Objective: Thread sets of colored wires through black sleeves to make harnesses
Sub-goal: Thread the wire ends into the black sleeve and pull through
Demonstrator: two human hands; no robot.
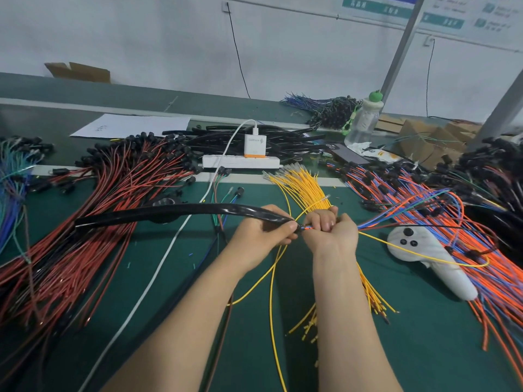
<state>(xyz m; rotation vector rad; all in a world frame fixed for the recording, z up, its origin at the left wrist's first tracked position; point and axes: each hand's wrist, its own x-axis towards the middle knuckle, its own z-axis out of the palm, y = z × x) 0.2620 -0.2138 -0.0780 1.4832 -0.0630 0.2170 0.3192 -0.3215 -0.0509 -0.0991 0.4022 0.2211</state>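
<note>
Seen from the head camera, both hands meet above the middle of the green surface (pixel 424 349). The left hand (pixel 263 232) has its grip closed round the near end of a long black sleeve (pixel 169 213), which arcs away to the left, raised off the surface. The right hand (pixel 332 230) has its grip clenched on a set of colored wires (pixel 376 223), blue, orange and black. Their tips sit right at the sleeve's mouth between the two hands, and the rest trails off to the right. A yellow wire bundle (pixel 305 190) lies behind and under the hands. A red-and-black wire pile (pixel 99 210) spreads at the left and an orange-and-blue wire pile (pixel 410 199) at the right, with a white controller (pixel 430 258) beside it. A white power strip (pixel 240 162) sits farther back.
</note>
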